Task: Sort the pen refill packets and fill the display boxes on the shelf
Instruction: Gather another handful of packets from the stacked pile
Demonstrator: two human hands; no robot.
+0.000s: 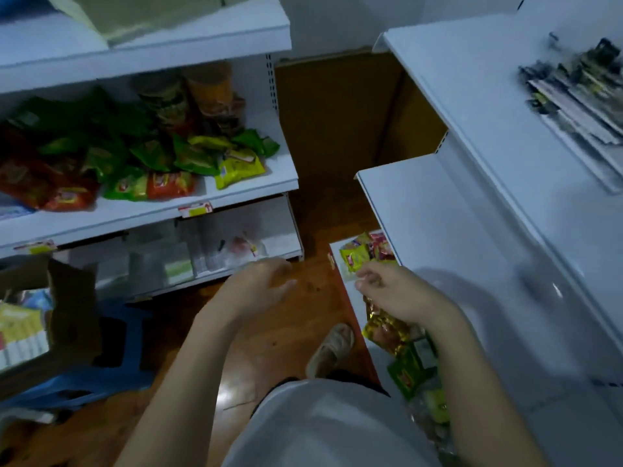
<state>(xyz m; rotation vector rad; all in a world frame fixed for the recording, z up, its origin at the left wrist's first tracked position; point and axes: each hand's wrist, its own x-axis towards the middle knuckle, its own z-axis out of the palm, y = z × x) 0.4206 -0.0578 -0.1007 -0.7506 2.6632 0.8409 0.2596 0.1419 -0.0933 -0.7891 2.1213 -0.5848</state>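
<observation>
Blurred pen refill packets, dark-topped with white backs, lie fanned in a flat display box on the top white shelf at the right. My left hand hovers palm down over the wooden floor, fingers apart and empty. My right hand hangs in front of the right rack's lower shelves, fingers curled in towards the thumb, with nothing visible in it. Both hands are well below and to the left of the refill packets.
An open cardboard box with stacked packets rests on a blue stool at the left. Snack bags crowd the left rack. More snack bags lie on the right rack's bottom shelf. My slippered foot stands in the narrow aisle.
</observation>
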